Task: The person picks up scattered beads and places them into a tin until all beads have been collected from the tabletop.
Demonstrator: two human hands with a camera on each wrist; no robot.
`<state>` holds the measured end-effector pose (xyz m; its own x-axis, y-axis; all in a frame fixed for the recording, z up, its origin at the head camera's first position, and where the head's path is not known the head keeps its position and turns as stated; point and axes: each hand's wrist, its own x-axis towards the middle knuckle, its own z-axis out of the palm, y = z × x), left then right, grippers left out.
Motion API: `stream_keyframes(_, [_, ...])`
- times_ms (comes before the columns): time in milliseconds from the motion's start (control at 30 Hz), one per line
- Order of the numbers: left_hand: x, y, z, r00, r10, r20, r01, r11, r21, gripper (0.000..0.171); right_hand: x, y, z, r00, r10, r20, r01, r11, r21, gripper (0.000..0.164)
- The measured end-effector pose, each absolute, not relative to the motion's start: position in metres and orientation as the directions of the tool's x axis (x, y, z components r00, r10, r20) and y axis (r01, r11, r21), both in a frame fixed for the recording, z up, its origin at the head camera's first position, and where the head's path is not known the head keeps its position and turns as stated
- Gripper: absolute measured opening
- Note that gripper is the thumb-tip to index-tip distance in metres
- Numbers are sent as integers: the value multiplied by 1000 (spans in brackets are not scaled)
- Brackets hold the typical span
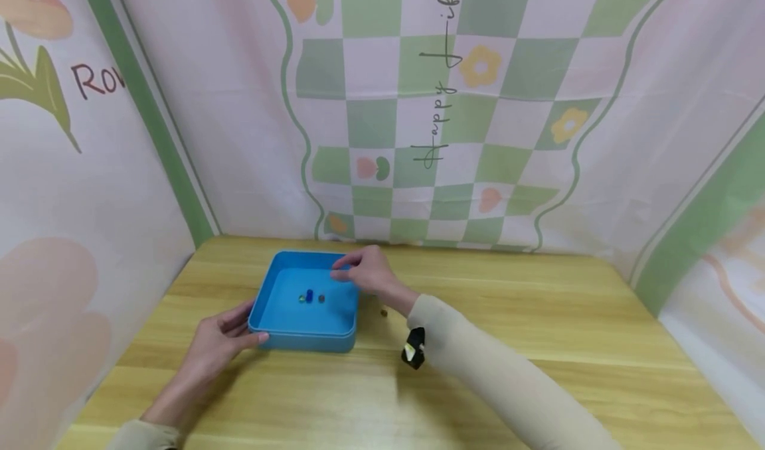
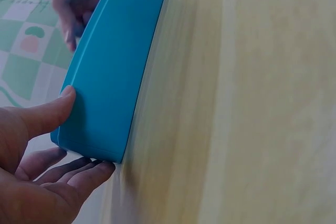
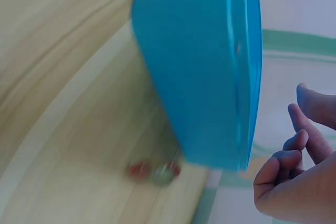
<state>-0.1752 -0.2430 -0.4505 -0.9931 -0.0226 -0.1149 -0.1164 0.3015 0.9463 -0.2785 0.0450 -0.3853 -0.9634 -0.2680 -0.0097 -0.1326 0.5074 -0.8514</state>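
Observation:
A blue square box without a lid stands on the table. My left hand holds its near left corner, thumb on the front wall and fingers along the side, as the left wrist view also shows. Inside lie several small beads, among them a dark blue bead and a brownish bead. Over the box's right rim is my right hand. In the right wrist view its thumb and index finger stand apart with nothing visible between them, the other fingers loosely curled.
On the wooden table, right of the box, lies a small brown bead. The right wrist view shows a blurred red piece and a green piece beside the box. A patterned curtain hangs behind the table.

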Motion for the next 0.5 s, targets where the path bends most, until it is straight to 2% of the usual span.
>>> stream_keyframes(267, [-175, -243, -451, -994, -21, -110, -111, 309, 944, 85, -280, 100, -392, -972, -233, 31, -127, 413, -902, 17])
stream_keyframes(500, [-175, -242, -450, -994, -16, -112, -111, 316, 942, 85, -277, 136, -401, -987, -158, -23, -57, 481, -875, 26])
